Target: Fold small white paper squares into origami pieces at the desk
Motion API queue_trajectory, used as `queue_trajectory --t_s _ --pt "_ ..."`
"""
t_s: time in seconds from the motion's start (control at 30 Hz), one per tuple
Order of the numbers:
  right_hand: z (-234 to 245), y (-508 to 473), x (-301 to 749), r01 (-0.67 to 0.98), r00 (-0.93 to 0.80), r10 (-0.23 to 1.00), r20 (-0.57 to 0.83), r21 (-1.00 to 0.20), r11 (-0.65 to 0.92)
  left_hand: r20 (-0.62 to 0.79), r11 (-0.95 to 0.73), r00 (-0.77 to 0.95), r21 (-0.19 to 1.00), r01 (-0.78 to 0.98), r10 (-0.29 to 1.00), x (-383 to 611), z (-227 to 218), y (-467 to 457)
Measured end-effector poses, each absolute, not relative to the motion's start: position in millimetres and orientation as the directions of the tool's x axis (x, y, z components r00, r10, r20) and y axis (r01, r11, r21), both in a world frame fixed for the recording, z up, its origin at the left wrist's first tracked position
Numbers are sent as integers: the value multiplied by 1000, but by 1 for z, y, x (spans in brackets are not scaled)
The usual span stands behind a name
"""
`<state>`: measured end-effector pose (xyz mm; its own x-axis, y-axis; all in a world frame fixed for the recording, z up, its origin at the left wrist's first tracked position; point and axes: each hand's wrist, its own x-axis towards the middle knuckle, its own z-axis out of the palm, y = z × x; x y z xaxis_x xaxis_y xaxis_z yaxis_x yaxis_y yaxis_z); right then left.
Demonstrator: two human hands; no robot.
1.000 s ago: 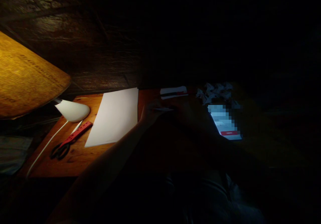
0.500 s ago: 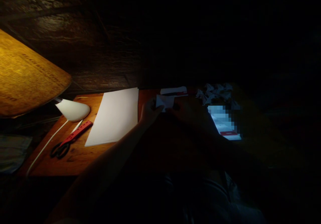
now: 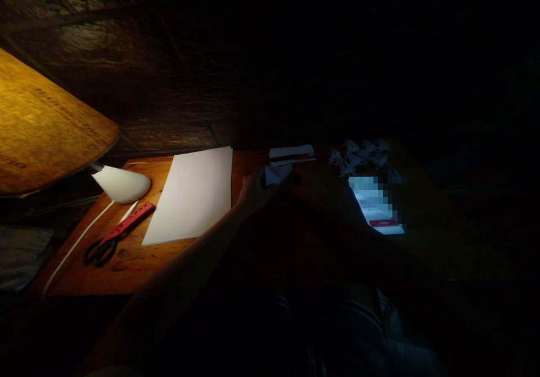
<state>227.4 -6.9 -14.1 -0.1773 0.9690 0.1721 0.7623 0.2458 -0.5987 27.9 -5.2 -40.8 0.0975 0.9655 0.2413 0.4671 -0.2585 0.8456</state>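
The scene is very dark. My left hand (image 3: 254, 188) and my right hand (image 3: 314, 188) meet over the middle of a wooden table (image 3: 126, 264), both pinching a small folded piece of white paper (image 3: 275, 173) held between them. The right hand is mostly lost in shadow. A stack of white paper sheets (image 3: 192, 196) lies just left of my left hand.
A lit phone (image 3: 375, 205) lies to the right, with crumpled paper (image 3: 360, 155) behind it. A small white and red packet (image 3: 292, 154) sits at the far edge. Red-handled scissors (image 3: 116, 235), a white lamp base (image 3: 121, 184) with cord and a yellow lampshade (image 3: 46, 135) are at left.
A second ago the paper lay flat and thin between my hands. It then rose into view as a folded white piece, and now shows smaller, tucked between my fingers.
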Motion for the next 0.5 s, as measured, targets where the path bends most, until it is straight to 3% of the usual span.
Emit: queue_trajectory --t_s 0.13,0.33,0.5 --pt "-19 -4 225 785 -189 969 162 -568 248 170 -204 118 701 684 978 32 -25 -12" --pt "-15 -7 225 762 -152 977 148 -613 211 188 -216 128 582 784 974 36 -20 -14" --pt "-8 -9 221 806 -103 986 128 -570 159 183 -245 173 532 811 968 38 -18 -13"
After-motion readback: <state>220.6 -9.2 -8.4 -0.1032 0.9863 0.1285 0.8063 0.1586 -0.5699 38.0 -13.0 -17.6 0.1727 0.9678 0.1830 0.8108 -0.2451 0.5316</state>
